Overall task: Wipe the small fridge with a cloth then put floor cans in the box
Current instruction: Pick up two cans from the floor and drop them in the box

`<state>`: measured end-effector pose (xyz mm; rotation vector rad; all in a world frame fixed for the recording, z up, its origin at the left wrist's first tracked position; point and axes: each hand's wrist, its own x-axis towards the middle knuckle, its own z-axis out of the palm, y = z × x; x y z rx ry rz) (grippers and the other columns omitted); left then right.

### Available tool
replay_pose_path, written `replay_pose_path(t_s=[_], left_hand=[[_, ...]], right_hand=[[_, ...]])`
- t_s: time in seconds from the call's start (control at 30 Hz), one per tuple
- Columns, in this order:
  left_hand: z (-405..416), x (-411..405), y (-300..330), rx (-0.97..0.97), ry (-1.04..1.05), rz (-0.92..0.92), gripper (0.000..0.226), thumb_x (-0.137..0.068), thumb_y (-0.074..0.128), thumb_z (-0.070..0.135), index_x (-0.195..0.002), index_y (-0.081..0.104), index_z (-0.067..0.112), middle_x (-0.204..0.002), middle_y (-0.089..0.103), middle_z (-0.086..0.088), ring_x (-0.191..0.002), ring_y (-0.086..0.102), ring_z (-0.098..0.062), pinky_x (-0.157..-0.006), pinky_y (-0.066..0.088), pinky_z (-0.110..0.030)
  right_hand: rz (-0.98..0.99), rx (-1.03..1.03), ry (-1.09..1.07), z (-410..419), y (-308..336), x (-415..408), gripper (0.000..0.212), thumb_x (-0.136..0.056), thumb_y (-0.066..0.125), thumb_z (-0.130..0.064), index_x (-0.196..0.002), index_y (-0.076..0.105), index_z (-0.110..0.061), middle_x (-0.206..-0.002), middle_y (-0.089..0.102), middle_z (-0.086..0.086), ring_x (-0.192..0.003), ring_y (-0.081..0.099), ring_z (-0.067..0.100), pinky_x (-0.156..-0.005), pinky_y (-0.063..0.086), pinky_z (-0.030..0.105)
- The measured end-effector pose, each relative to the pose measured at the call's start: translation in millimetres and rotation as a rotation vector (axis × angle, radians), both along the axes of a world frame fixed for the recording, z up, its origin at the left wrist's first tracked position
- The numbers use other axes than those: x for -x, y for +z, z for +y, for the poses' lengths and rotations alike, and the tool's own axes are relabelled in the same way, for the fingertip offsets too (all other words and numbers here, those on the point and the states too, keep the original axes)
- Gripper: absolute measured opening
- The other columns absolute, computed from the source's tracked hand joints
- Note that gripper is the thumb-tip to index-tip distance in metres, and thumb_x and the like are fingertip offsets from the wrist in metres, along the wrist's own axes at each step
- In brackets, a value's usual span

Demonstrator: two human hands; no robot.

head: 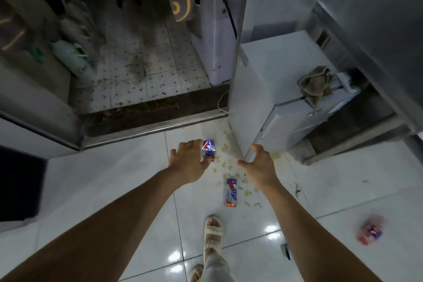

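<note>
A blue can (209, 150) lies on the white floor tiles just before the doorway. My left hand (188, 162) is curled around it, fingers on its far end and thumb on its near end. A second blue, white and red can (231, 192) lies flat between my arms. A third, reddish can (370, 232) shows blurred at the right. My right hand (258, 165) hovers with fingers apart and empty, beside the small white fridge's (270, 71) lower corner. A grey cloth (317, 83) sits bunched on the fridge top. No box is in view.
Yellowish crumbs (225, 162) litter the tiles around the cans. A metal door threshold (148, 128) leads to a dirty spotted floor beyond. A steel table (377, 30) stands over the fridge at right. My sandalled foot (214, 228) is below, and a dark block (20, 185) at left.
</note>
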<state>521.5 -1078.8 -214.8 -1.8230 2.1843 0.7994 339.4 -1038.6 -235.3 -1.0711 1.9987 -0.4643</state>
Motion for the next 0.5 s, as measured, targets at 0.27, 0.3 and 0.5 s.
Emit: replay_pose_path(t_s=[0.27,0.3,0.5], left_hand=[[-62,5,-62,-0.137,-0.051,0.0,0.059,-0.092,0.048,0.04,-0.142,0.026,0.017,-0.146,0.037,-0.006,-0.135,0.031,-0.027,-0.108,0.027,-0.043],[-68,5,-72,-0.152,-0.071,-0.008,0.06,-0.092,0.048,0.04,-0.142,0.025,0.017,-0.147,0.036,-0.006,-0.136,0.031,-0.027,-0.108,0.026,-0.043],[-104,10,-138,-0.22,-0.219,-0.015,0.059,-0.092,0.047,0.04,-0.141,0.025,0.017,-0.147,0.036,-0.005,-0.134,0.032,-0.026,-0.107,0.028,-0.042]], right_hand=[[-0.009,-0.083,-0.066,-50,-58,-3,0.067,-0.08,0.066,-0.023,-0.139,0.036,-0.015,-0.136,0.044,0.012,-0.123,0.046,0.027,-0.094,0.041,0.031],[-0.013,-0.093,-0.088,-53,-66,-2,0.066,-0.08,0.066,-0.023,-0.139,0.036,-0.016,-0.135,0.044,0.012,-0.122,0.046,0.027,-0.095,0.042,0.033],[-0.017,-0.187,-0.26,-61,-122,-12,0.067,-0.082,0.067,-0.021,-0.14,0.035,-0.013,-0.135,0.045,0.014,-0.122,0.046,0.026,-0.094,0.041,0.029]])
